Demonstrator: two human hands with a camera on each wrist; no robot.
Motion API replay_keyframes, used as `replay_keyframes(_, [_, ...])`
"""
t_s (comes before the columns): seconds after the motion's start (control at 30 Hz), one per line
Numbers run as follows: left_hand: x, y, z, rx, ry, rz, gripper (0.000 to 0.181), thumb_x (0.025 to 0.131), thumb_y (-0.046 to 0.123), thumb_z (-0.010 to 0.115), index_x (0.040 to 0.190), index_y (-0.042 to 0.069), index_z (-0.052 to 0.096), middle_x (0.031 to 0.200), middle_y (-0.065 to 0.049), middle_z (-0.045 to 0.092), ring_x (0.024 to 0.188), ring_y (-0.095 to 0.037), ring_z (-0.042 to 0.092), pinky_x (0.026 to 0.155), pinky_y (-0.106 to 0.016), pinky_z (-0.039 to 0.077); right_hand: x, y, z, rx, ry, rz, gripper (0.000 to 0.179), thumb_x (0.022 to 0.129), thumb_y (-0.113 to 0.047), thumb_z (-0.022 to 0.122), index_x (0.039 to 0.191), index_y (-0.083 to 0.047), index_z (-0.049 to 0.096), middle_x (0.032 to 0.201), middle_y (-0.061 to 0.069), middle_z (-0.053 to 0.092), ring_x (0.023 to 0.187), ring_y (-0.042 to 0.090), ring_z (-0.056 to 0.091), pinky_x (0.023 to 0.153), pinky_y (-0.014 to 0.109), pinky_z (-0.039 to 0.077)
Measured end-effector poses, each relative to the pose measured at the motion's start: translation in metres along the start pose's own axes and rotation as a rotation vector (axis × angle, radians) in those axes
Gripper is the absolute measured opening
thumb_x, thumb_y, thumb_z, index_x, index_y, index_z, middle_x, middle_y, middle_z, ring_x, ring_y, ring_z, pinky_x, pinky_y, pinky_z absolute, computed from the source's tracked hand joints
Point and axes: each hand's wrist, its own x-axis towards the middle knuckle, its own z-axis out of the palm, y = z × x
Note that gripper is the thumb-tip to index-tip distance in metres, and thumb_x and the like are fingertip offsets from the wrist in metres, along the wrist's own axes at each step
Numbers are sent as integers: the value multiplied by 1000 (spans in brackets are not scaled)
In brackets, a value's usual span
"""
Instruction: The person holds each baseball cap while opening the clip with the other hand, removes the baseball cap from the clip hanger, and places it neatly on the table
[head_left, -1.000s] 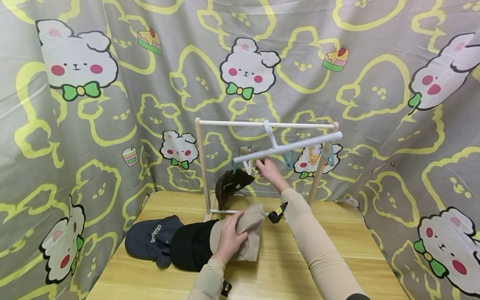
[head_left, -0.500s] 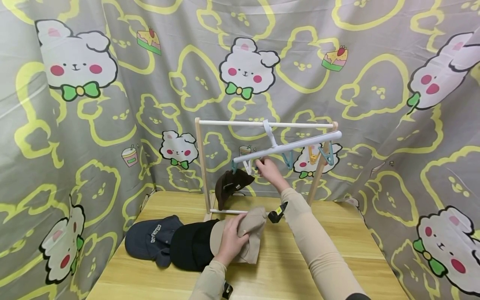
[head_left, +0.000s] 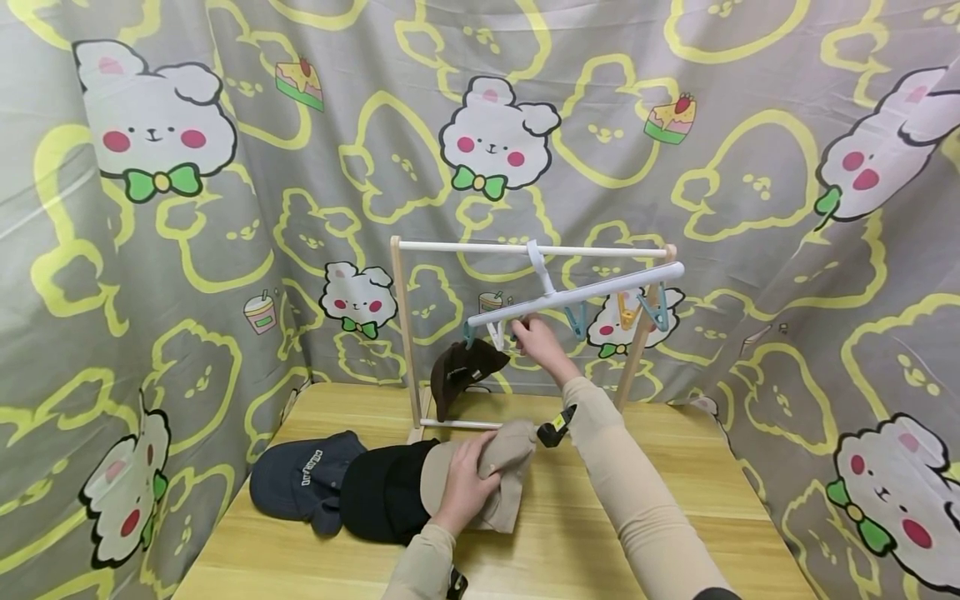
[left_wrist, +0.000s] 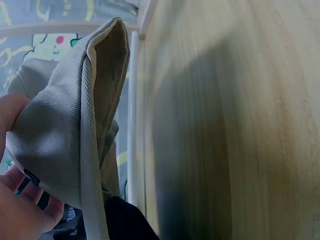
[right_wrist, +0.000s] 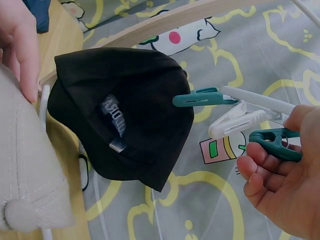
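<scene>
My left hand [head_left: 467, 487] grips a beige cap [head_left: 512, 475] above the table; in the left wrist view the cap's open edge [left_wrist: 89, 120] faces the wood. My right hand [head_left: 538, 343] is at the left half of a tilted white clip hanger [head_left: 600, 289]. Its fingers pinch a teal clip [right_wrist: 275, 142] there, as the right wrist view shows. A dark cap [right_wrist: 130, 110] hangs from another teal clip [right_wrist: 202, 98] at the hanger's low end. Between these two clips is a white one [right_wrist: 240, 122], holding nothing.
On the table's left lie a navy cap [head_left: 288, 479] and a black cap [head_left: 378, 492], the latter right beside the beige one. The hanger hooks over the white bar [head_left: 465, 246] of a wooden-legged rack [head_left: 405, 333]. More clips, one yellow [head_left: 627, 310], hang on the right half.
My left hand and the beige cap have shifted slightly right and toward the front. The right hand stays at the same clip, and the hanger keeps its tilt.
</scene>
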Motion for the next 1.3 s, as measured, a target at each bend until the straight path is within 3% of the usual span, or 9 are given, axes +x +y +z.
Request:
replay_keyframes(0.13, [-1, 0, 2, 12, 3, 9, 66, 69, 5, 79, 130, 19, 58, 120, -5, 62, 110, -24, 57, 94, -41, 47, 0, 0, -1, 5, -10, -1, 25, 103, -30, 37, 99, -6, 44, 100, 30, 58, 73, 21, 54, 69, 36, 51])
replay_keyframes(0.3, [-3, 0, 4, 13, -3, -2, 66, 69, 6, 79, 131, 20, 58, 122, -5, 62, 111, -25, 58, 93, -42, 47, -1, 1, -3, -30, -9, -7, 27, 103, -30, 37, 101, -5, 46, 93, 23, 59, 83, 32, 60, 65, 26, 49])
replay_keyframes(0.5, [-4, 0, 7, 29, 7, 21, 66, 67, 5, 80, 129, 15, 59, 122, -6, 63, 108, -26, 58, 91, -42, 47, -1, 0, -5, -32, -9, -5, 26, 103, -29, 38, 103, -4, 47, 83, 12, 56, 82, 32, 59, 77, 45, 54])
replay_keyframes(0.6, [-6, 0, 9, 32, 1, 15, 65, 68, 4, 80, 128, 14, 59, 122, -7, 63, 108, -27, 58, 90, -43, 48, -2, 0, -5, -37, -11, -8, 25, 103, -27, 39, 104, -4, 47, 83, 11, 56, 79, 27, 58, 76, 43, 55])
replay_keyframes(0.73, [-7, 1, 10, 34, -22, -15, 64, 69, 5, 80, 129, 16, 59, 124, -7, 62, 110, -28, 58, 92, -45, 47, -2, 0, -6, -55, -10, -8, 26, 103, -28, 38, 104, -3, 48, 86, 16, 59, 83, 33, 61, 69, 33, 52])
replay_keyframes(0.87, [-8, 0, 13, 45, -36, -29, 64, 69, 5, 81, 128, 17, 59, 123, -6, 63, 110, -28, 58, 93, -46, 46, -2, 1, -6, -38, -21, 3, 27, 104, -29, 37, 105, -4, 47, 96, 27, 60, 91, 42, 60, 76, 43, 53])
replay_keyframes(1.0, [-10, 0, 15, 61, -35, -27, 64, 68, 6, 81, 127, 16, 59, 122, -6, 63, 109, -27, 58, 93, -46, 45, -1, 1, -6, -48, -23, 5, 28, 104, -30, 36, 105, -4, 47, 101, 30, 60, 81, 30, 59, 77, 44, 53])
replay_keyframes(1.1, [-11, -1, 17, 68, -32, -24, 65, 67, 6, 80, 127, 16, 59, 122, -6, 63, 108, -27, 58, 93, -46, 45, -2, 0, -6, -68, -17, -1, 28, 104, -29, 37, 105, -4, 48, 100, 30, 61, 75, 20, 57, 72, 36, 53])
replay_keyframes(1.3, [-13, -3, 19, 86, -18, -19, 65, 65, 7, 80, 126, 17, 60, 116, -4, 64, 101, -25, 58, 85, -45, 45, -3, -1, -5, -56, -13, -14, 26, 104, -26, 38, 105, -2, 47, 97, 30, 61, 80, 29, 59, 80, 49, 54])
